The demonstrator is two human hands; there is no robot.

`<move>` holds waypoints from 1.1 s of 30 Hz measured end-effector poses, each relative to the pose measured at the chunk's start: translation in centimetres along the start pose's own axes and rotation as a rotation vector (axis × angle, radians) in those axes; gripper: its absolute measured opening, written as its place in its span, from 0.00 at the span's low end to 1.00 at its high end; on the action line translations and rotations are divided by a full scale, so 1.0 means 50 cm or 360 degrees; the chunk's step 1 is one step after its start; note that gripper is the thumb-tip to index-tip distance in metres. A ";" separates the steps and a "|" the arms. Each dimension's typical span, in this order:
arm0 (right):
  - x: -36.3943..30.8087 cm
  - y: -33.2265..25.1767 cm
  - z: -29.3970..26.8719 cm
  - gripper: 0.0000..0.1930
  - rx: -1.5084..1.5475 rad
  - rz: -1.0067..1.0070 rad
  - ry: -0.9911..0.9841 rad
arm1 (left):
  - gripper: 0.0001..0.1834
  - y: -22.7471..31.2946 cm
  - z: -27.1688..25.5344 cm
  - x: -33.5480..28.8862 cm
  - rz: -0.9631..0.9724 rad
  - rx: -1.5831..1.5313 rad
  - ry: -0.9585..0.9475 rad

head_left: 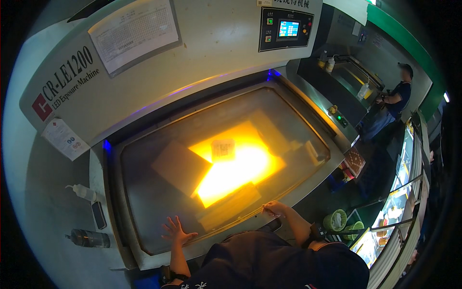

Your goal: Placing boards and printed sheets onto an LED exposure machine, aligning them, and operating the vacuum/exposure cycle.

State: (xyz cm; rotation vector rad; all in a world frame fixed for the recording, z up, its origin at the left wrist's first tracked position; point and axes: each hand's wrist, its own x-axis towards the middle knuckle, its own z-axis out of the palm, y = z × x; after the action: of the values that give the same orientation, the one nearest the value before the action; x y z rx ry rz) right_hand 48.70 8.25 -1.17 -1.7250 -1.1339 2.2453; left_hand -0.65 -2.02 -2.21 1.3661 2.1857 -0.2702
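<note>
My left hand [179, 232] is open, its fingers spread over the near left part of a machine's wide flat bed [154, 212]. Curled in, the fingers of my right hand [274, 208] are at the bed's front edge; whatever they might hold cannot be made out. Bright yellow light glows in the middle of the bed. A small pale square with a printed pattern [223, 150] lies at the glow's upper part. Left of it is a darker rectangular sheet [180, 167].
The machine's pale hood [211, 43] overhangs the far side, with a control panel [287, 30]. A squeeze bottle [85, 193], a phone [99, 215] and a dark bottle [89, 238] stand or lie at left. Green baskets [335, 220] are at right. Another person [397, 98] works at the far right.
</note>
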 end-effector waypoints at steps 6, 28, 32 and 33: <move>-0.005 -0.008 0.004 0.21 -0.0040 0.0037 0.0020 | 0.81 -0.004 0.008 0.001 0.0015 -0.0016 0.0050; -0.006 -0.005 0.000 0.21 -0.0047 0.0019 0.0017 | 0.81 0.004 -0.006 -0.006 0.0023 -0.0050 0.0019; -0.015 -0.016 0.007 0.21 -0.0064 0.0017 0.0024 | 0.81 -0.007 0.008 0.000 0.0046 -0.0052 0.0053; -0.015 -0.016 0.007 0.21 -0.0064 0.0017 0.0024 | 0.81 -0.007 0.010 0.001 0.0047 -0.0052 0.0053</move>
State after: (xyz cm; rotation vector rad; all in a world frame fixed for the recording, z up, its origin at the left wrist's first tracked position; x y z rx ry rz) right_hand 48.40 8.29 -0.06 -1.7639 -1.1770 2.2266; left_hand -0.83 -2.35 -2.68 1.3927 2.1854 -0.2015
